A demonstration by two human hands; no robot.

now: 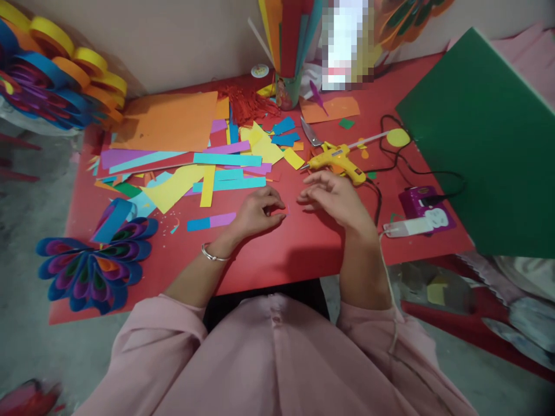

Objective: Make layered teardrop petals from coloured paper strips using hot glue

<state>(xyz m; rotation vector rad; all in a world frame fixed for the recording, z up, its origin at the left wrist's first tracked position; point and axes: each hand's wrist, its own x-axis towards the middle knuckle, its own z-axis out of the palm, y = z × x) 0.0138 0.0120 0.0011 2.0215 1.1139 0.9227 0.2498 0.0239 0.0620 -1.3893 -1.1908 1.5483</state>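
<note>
My left hand (259,209) rests over the red table (260,260), fingers curved and apart, with nothing in it. A blue and purple paper strip (210,221) lies beside its wrist. Facing it, my right hand (332,197) hovers with loosely bent, spread fingers, also holding nothing. Just beyond the right hand lies a yellow glue gun (336,160) with a glue stick in its back. Scissors (310,133) lie behind the gun. Left of my hands is a pile of coloured paper strips (228,160). A flower of looped paper (97,263) sits at the front left.
An orange sheet (165,121) covers the back left. A cup (287,92) of paper strips and a red tassel (251,105) stand near the wall. At right are a green board (481,150), a purple power socket (427,208) and a black cord (379,199).
</note>
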